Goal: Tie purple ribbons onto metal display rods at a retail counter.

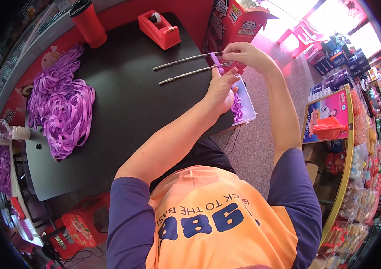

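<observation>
Two twisted metal rods (179,61) run side by side over the far right edge of the black table. A purple ribbon (216,62) is looped across both of them near the hands. My left hand (221,92) is at the nearer rod, its thumb and fingers closed on the ribbon's lower part. My right hand (245,55) is beyond it, by the right end of the farther rod, fingertips pinched together; what they hold is hidden. Below my left hand sits a white box (249,115) with small purple ribbon pieces (237,107) inside, partly covered by the hand.
Purple ribbon heaps (67,114) lie on the left of the black table (123,94). A red tape dispenser (159,31) and a red cylinder (88,24) stand at its far side. Red stools (85,224) are at lower left. A display case (327,116) and stocked shelves line the right.
</observation>
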{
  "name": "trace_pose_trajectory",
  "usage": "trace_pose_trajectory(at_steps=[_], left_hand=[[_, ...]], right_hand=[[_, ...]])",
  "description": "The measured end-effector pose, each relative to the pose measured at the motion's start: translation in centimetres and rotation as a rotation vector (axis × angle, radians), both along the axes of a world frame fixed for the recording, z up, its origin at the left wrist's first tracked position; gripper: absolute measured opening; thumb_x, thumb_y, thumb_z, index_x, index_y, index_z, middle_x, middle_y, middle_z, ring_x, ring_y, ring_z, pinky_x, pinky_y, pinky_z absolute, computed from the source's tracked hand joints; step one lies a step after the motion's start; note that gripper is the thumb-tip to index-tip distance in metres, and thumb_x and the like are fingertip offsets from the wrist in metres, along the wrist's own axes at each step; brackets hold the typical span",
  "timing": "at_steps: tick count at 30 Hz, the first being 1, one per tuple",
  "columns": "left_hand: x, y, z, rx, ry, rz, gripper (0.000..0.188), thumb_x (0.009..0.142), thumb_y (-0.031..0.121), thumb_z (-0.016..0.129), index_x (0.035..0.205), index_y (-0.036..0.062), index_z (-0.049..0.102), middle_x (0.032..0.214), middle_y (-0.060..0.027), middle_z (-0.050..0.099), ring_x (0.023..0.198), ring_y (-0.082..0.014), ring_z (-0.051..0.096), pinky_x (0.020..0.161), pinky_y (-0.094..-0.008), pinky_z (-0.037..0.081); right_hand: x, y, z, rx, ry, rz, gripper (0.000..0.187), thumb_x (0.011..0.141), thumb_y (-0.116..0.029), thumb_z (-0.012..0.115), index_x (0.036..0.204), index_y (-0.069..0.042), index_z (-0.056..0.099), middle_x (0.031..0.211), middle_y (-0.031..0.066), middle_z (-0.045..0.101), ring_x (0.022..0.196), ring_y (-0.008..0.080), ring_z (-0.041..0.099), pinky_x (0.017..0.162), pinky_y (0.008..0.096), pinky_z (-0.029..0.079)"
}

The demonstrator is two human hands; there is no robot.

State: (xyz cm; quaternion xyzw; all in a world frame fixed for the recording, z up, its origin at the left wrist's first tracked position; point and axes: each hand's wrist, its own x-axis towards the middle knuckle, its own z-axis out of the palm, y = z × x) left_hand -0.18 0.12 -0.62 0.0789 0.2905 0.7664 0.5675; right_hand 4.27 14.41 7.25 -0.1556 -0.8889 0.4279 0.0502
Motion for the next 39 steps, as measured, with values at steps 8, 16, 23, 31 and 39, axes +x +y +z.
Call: trace_pose_trajectory(at_steps=[8, 16, 23, 31, 39], left_hand=[[0.0, -0.1, 0.3, -0.019, -0.019, 0.012, 0.078, 0.072, -0.005, 0.062, 0.136, 0.0231, 0.027, 0.126, -0.0035, 0.049, 0.114, -0.0175, 0.043, 0.087, -0.0394, 0.029], [0.1, 0.0, 0.4, -0.027, -0.023, 0.018, 0.079, 0.072, -0.005, 0.061, 0.137, 0.0231, 0.026, 0.127, -0.0035, 0.049, 0.109, -0.0172, 0.043, 0.085, -0.0375, 0.029], [0.0, -0.1, 0.2, -0.018, -0.002, 0.005, 0.085, 0.078, -0.004, 0.058, 0.146, 0.0259, 0.019, 0.134, -0.0033, 0.047, 0.113, -0.0173, 0.046, 0.091, -0.0420, 0.028], [0.1, -0.6, 0.7, -0.008, -0.030, 0.003, 0.076, 0.077, -0.003, 0.056, 0.141, 0.0261, 0.027, 0.125, 0.0008, 0.054, 0.109, -0.0124, 0.047, 0.085, -0.0380, 0.030], [0.0, -0.9, 1.0, 0.014, -0.071, -0.002, 0.060, 0.077, -0.001, 0.056, 0.130, 0.0200, 0.036, 0.113, -0.0002, 0.055, 0.107, -0.0130, 0.048, 0.090, -0.0362, 0.032]], right_hand=[[-4.4, 1.7, -0.1, 0.113, -0.335, 0.115, 0.031, 0.085, -0.034, 0.066, 0.087, -0.003, 0.070, 0.074, -0.0004, 0.059, 0.072, 0.0080, 0.050, 0.066, 0.0272, 0.041], [-4.5, 1.9, -1.0, 0.167, -0.308, 0.100, 0.034, 0.083, -0.036, 0.068, 0.086, -0.002, 0.070, 0.072, 0.0011, 0.059, 0.072, 0.0096, 0.052, 0.067, 0.0275, 0.043], [-3.5, 0.1, -1.9, 0.407, -0.186, -0.053, 0.036, 0.077, -0.034, 0.073, 0.088, 0.000, 0.071, 0.082, 0.0106, 0.067, 0.079, 0.0188, 0.063, 0.073, 0.0323, 0.049], [-1.2, 0.3, -4.3, 0.081, 0.037, -0.241, 0.037, 0.083, -0.032, 0.069, 0.103, 0.000, 0.071, 0.098, 0.0126, 0.069, 0.089, 0.0200, 0.066, 0.078, 0.0337, 0.052], [-0.7, 0.7, -12.5, -0.831, 0.295, -0.173, 0.032, 0.095, -0.017, 0.056, 0.121, 0.001, 0.059, 0.105, 0.0081, 0.066, 0.089, 0.0146, 0.064, 0.075, 0.0257, 0.053]])
